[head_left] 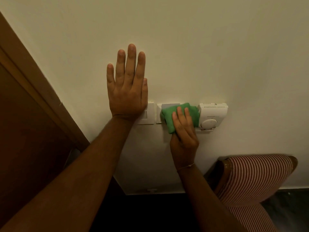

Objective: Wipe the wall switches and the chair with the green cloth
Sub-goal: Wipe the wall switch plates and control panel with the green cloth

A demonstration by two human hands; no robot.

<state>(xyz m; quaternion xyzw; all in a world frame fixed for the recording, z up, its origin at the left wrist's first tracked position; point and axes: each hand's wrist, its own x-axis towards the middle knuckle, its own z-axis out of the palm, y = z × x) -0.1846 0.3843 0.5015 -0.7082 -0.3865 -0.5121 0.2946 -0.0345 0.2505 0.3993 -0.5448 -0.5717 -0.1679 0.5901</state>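
Observation:
My left hand (127,91) lies flat and open against the cream wall, its heel covering part of the left wall switch (148,114). My right hand (184,133) holds the bunched green cloth (172,117) and presses it on the middle switch plate (159,114), most of which is hidden by the cloth. A white thermostat (212,114) with a round dial sits just right of the cloth. The chair (254,180), with red and white striped fabric and a wooden frame, stands at the lower right against the wall.
A dark wooden door and its frame (33,101) run along the left side. Low on the wall, a white baseboard outlet (151,190) shows between my arms. The floor (287,206) beside the chair is dark.

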